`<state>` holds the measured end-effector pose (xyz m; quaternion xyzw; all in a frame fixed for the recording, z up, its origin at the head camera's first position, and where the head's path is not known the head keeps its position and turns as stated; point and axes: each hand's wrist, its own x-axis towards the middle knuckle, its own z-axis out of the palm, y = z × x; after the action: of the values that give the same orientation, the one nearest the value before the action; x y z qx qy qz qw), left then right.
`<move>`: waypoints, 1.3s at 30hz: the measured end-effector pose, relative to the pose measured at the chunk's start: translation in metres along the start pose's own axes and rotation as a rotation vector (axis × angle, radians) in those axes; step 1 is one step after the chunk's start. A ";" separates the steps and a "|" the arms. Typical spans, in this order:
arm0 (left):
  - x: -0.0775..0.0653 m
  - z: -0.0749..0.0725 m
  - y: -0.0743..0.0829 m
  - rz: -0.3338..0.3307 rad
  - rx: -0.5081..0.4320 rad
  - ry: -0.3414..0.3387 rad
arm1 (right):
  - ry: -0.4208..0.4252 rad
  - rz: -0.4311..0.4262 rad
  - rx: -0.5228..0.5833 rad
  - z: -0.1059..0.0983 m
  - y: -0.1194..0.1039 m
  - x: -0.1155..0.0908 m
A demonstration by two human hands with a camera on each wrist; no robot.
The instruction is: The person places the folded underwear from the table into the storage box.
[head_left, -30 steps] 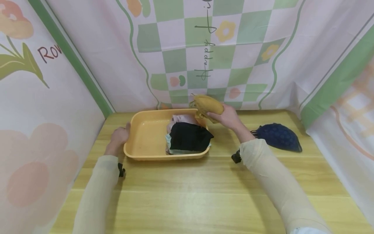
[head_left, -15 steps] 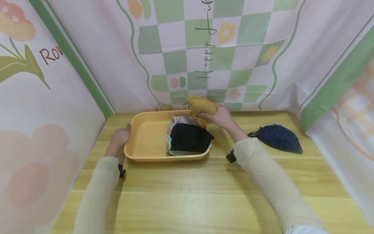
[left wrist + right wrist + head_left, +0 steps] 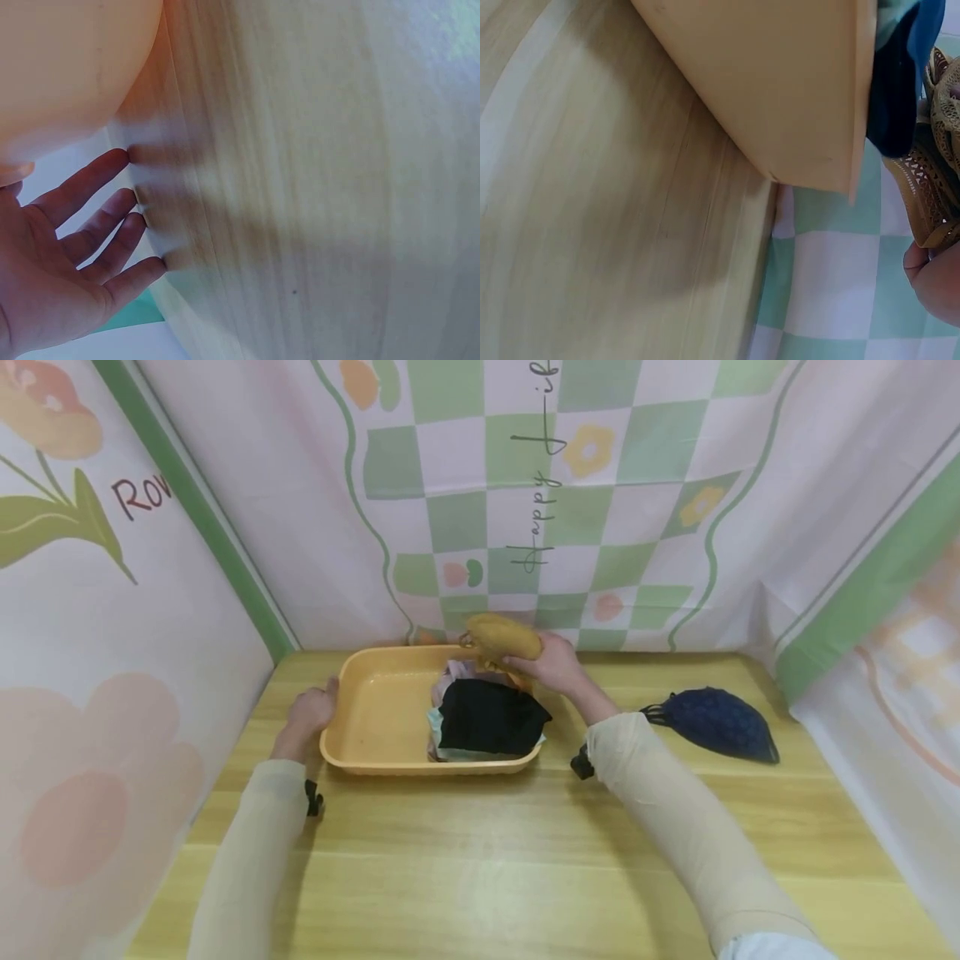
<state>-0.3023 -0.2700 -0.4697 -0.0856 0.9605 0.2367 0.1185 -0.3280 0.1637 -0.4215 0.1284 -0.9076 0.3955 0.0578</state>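
A folded mustard-yellow bra (image 3: 501, 635) is in my right hand (image 3: 557, 663), which grips it by its right end over the tray's back right corner. Openwork lace on the bra (image 3: 917, 184) shows in the right wrist view. Under it stands a yellow plastic tray (image 3: 375, 767). Folded cloths fill its right side: a black piece (image 3: 491, 717) on top, pink cloth (image 3: 459, 670) behind and pale mint cloth (image 3: 435, 727) below. My left hand (image 3: 309, 710) is at the tray's left wall, thumb at the rim. Its spread fingers (image 3: 82, 187) reach down to the tabletop in the left wrist view.
A folded navy bra (image 3: 716, 722) with thin straps lies on the wooden table (image 3: 480, 860) to the right of the tray. A patterned curtain (image 3: 450, 527) hangs right behind the table's back edge, and more printed cloth hangs at both sides.
My right hand has carried the mustard bra to the left and slightly down, further over the tray's back edge. My left hand stays at the tray's left side.
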 end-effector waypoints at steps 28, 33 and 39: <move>0.000 0.000 0.003 -0.001 -0.015 0.006 | -0.150 -0.093 -0.365 0.018 0.002 0.008; 0.000 0.001 0.001 -0.001 -0.017 0.005 | -0.185 -0.095 -0.420 0.022 0.006 0.008; -0.001 0.001 0.002 0.004 -0.008 0.000 | -0.175 -0.037 -0.383 0.020 0.006 0.005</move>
<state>-0.3017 -0.2682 -0.4692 -0.0841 0.9597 0.2408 0.1178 -0.3346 0.1519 -0.4379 0.1656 -0.9652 0.2022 0.0095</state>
